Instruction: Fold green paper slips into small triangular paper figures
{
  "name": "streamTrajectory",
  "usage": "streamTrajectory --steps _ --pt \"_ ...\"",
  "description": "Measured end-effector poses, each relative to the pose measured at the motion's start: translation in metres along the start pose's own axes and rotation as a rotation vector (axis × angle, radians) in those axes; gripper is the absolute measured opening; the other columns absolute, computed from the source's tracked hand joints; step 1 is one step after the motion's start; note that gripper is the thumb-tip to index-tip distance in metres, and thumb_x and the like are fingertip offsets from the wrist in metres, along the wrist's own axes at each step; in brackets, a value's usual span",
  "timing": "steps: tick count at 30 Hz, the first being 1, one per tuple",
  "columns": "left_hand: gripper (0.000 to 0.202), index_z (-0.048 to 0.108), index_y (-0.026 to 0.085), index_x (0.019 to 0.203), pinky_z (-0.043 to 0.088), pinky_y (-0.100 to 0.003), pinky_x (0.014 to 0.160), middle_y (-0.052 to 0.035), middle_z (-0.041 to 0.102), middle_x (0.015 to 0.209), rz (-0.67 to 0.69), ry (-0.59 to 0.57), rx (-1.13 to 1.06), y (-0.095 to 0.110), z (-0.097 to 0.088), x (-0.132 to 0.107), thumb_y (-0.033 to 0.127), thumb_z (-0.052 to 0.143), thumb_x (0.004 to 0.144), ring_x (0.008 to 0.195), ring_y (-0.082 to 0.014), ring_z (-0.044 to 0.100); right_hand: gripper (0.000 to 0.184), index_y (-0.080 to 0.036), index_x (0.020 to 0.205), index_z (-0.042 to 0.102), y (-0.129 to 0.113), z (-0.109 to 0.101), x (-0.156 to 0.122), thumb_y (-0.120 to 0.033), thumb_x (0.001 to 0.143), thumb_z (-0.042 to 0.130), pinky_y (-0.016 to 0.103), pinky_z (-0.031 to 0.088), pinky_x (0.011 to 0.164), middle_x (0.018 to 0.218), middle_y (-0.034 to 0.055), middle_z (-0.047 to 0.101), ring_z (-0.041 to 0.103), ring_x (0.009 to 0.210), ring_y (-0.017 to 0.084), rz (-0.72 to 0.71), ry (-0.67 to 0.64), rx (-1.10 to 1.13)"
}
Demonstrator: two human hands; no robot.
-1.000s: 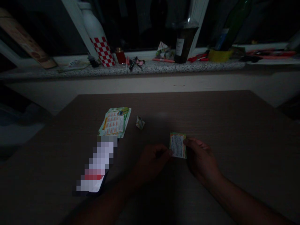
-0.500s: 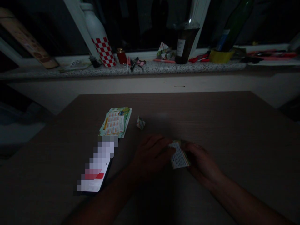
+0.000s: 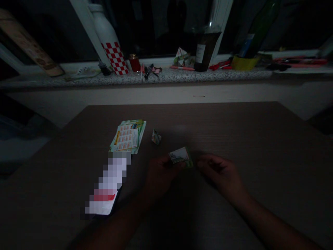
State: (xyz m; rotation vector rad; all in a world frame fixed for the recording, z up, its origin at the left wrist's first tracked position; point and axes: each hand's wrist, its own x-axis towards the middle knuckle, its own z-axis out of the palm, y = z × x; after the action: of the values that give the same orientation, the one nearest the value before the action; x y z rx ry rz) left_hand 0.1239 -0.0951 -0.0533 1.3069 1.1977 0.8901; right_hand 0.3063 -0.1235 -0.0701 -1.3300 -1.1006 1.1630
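My left hand (image 3: 158, 175) pinches a small printed paper card (image 3: 180, 156) by its near left corner, a little above the dark wooden table (image 3: 234, 128). My right hand (image 3: 221, 173) hovers just right of the card, fingers curled and loosely apart, not touching it as far as I can see. The card is turned sideways, showing a pale face with a green edge. A small folded paper piece (image 3: 156, 136) lies on the table beyond my left hand.
A stack of printed cards (image 3: 128, 136) lies left of centre, with a lit phone (image 3: 109, 184) nearer to me. The stone windowsill (image 3: 78, 80) behind holds a checked white bottle (image 3: 110, 41), a dark bottle (image 3: 204, 47), a green bottle (image 3: 256, 29), a red cup and pens.
The card was held by both hands flat in front of me; it has been turned over and moved left, and now only my left hand holds it.
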Motion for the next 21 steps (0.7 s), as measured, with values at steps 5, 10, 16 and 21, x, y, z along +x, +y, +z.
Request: streamTrajectory --steps 5,10,16,21 --pt "0.021 0.073 0.016 0.087 0.051 -0.031 0.077 -0.0053 0.075 0.090 -0.079 -0.056 -0.210 0.0013 0.0050 -0.0012 0.023 0.076 0.068 0.084 -0.0214 0.068 0.009 -0.021 0.080 0.072 -0.0054 0.0058 -0.0055 -0.024 0.073 0.070 0.027 0.050 0.061 0.069 0.0014 0.070 0.063 0.063 0.016 -0.245 -0.011 -0.165" --pt "0.020 0.074 0.016 0.087 0.051 -0.031 0.076 -0.0050 0.075 0.088 -0.080 -0.083 -0.203 -0.0004 0.0071 -0.0026 0.022 0.076 0.068 0.083 -0.0219 0.068 0.005 -0.021 0.074 0.072 -0.0018 0.0092 -0.0043 -0.025 0.073 0.070 0.025 0.050 0.056 0.066 0.0012 0.071 0.063 0.059 0.015 -0.227 -0.015 -0.134" --pt "0.022 0.073 0.015 0.088 0.051 -0.031 0.077 -0.0049 0.075 0.089 -0.090 -0.129 -0.216 -0.0032 0.0074 -0.0015 0.023 0.076 0.068 0.083 -0.0208 0.068 0.008 -0.020 0.071 0.071 0.0014 0.0092 -0.0035 -0.028 0.071 0.072 0.026 0.050 0.056 0.067 0.0023 0.071 0.063 0.060 0.015 -0.094 -0.042 -0.026" --pt "0.023 0.072 0.015 0.090 0.050 -0.030 0.076 -0.0053 0.075 0.089 -0.084 -0.134 -0.229 -0.0006 0.0059 -0.0008 0.023 0.075 0.069 0.081 -0.0195 0.067 0.009 -0.020 0.069 0.071 -0.0014 0.0095 -0.0049 -0.029 0.070 0.073 0.025 0.047 0.052 0.064 0.0016 0.069 0.059 0.056 0.014 -0.038 -0.045 0.000"
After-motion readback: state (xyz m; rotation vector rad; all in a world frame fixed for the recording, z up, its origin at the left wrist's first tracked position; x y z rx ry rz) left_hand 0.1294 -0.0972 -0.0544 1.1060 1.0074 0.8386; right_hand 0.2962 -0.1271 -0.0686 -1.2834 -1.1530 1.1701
